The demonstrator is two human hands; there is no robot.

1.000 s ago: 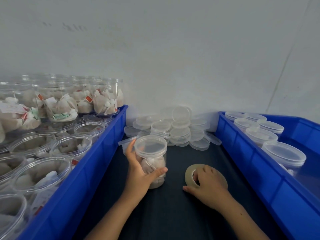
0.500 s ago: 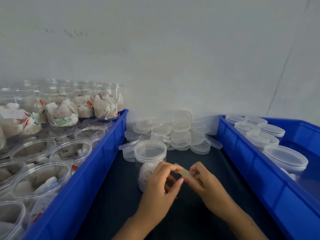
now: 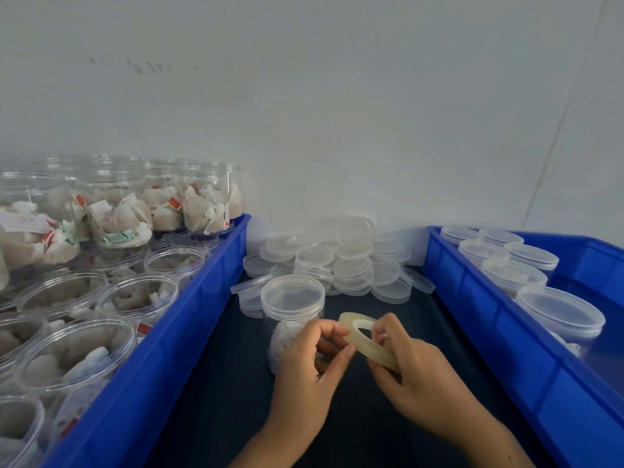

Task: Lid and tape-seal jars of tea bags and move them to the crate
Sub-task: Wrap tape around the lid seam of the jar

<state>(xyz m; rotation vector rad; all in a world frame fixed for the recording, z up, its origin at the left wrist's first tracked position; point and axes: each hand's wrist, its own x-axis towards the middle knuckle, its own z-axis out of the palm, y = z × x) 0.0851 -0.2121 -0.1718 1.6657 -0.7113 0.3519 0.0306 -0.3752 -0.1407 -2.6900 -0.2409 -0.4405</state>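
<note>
A clear jar [image 3: 291,307] with tea bags inside and a lid on top stands on the dark table between two blue crates. In front of it I hold a roll of clear tape [image 3: 366,341] tilted in the air. My right hand [image 3: 417,376] grips the roll, with fingers through its hole. My left hand [image 3: 312,369] pinches at the roll's near edge with thumb and forefinger, and hides the jar's lower right side. The jar stands free, with neither hand on it.
The left blue crate [image 3: 189,319] holds several open jars of tea bags. The right blue crate [image 3: 506,329] holds several lidded jars [image 3: 559,312]. A pile of loose clear lids [image 3: 347,265] lies against the white wall behind the jar.
My left hand let go of the jar and came to the tape. My right hand lifted the roll off the table and now holds it higher, turned so its ring shows.
</note>
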